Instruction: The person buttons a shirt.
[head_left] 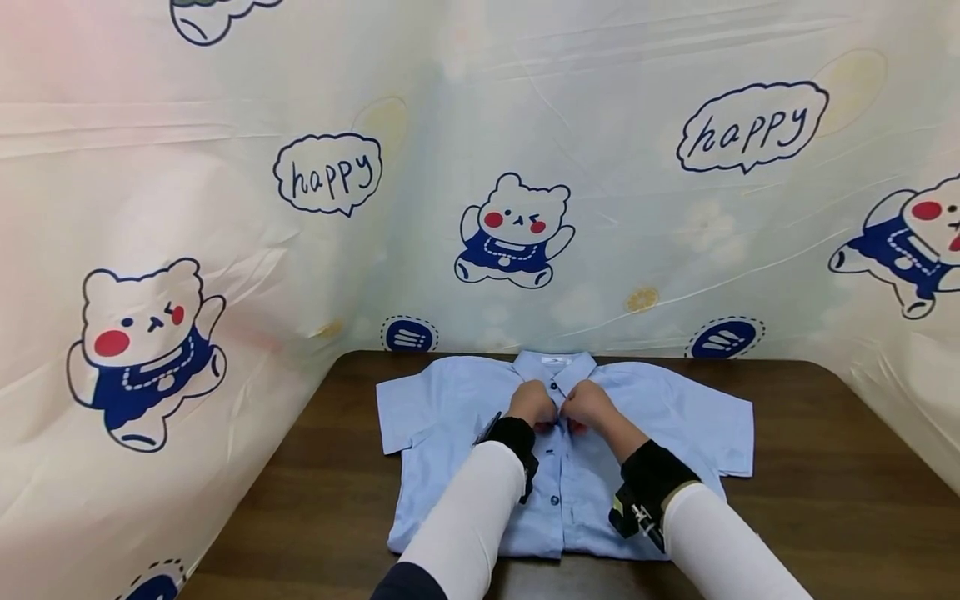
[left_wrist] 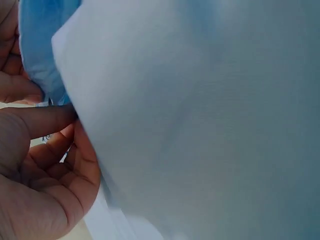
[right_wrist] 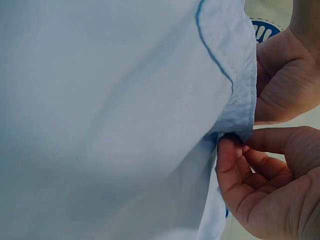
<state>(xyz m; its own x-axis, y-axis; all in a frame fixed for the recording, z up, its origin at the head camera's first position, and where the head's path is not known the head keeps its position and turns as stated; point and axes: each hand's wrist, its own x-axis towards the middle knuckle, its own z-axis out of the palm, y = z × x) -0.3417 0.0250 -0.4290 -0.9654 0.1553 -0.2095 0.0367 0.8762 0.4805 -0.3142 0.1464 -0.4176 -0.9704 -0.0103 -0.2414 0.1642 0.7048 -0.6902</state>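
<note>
Both left hand (head_left: pixel 533 402) and right hand (head_left: pixel 590 404) are closed in a pinch on the blue shirt (head_left: pixel 450 412) front, spread on the desk (head_left: pixel 832 500). Uneven pulling might pucker it, or a loose pinch let an edge slip.

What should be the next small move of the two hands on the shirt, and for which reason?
Probably hold the left hand steady and ease the cloth in the right hand gently towards it. Both hands pinch the front of the blue shirt, close together below the collar. A lower button lies in line; any button between the fingers is hidden.
</note>
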